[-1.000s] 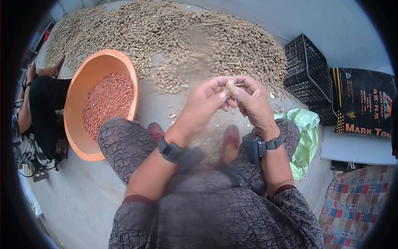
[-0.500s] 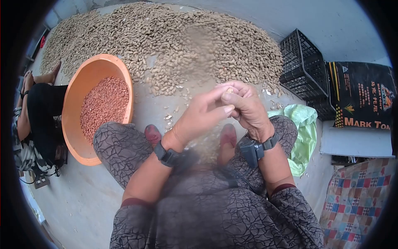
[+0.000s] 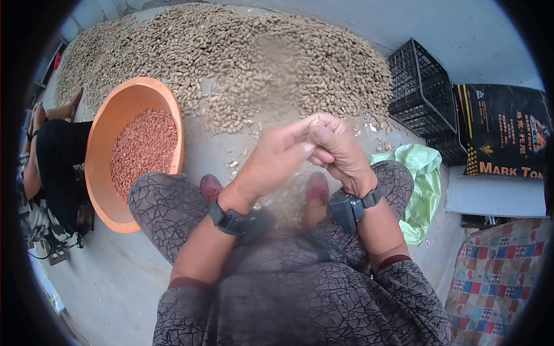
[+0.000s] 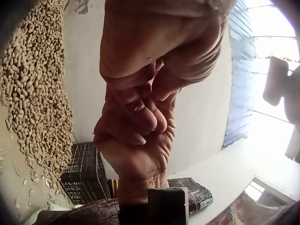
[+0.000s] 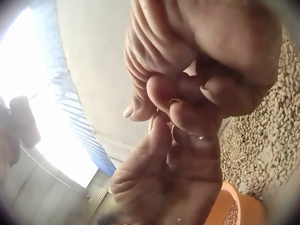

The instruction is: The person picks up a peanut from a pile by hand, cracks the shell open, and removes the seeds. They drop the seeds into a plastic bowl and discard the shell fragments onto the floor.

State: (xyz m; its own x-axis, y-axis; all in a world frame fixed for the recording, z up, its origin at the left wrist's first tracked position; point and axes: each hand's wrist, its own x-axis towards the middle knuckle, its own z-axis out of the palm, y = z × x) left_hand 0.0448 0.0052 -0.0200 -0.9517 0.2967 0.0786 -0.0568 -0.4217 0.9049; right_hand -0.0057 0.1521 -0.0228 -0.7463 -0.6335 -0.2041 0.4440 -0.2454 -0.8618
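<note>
In the head view both hands meet in front of the lap, over the shins. My right hand (image 3: 341, 147) pinches a peanut (image 3: 315, 121), its thumb pressed over it; only a small pale part shows. The slightly blurred left hand (image 3: 274, 155) reaches in from the other side, fingertips right at the peanut and thumb lower down. From the left wrist view, the left hand (image 4: 161, 42) is above and the right hand (image 4: 136, 159) below, fingers overlapping. Those fingers hide most of the peanut, and I cannot tell whether the left hand grips it.
A large heap of unshelled peanuts (image 3: 231, 63) spreads across the floor ahead. An orange basin (image 3: 95, 167) with red shelled kernels (image 3: 141, 150) stands left, beside another seated person (image 3: 57, 153). At right are black crates (image 3: 418, 86), a black printed sack (image 3: 502, 132) and a green bag (image 3: 424, 190).
One second ago, both hands held the peanut with more of it showing. Half a second ago the left thumb came off it; the hands remain close together. The head view has shifted slightly.
</note>
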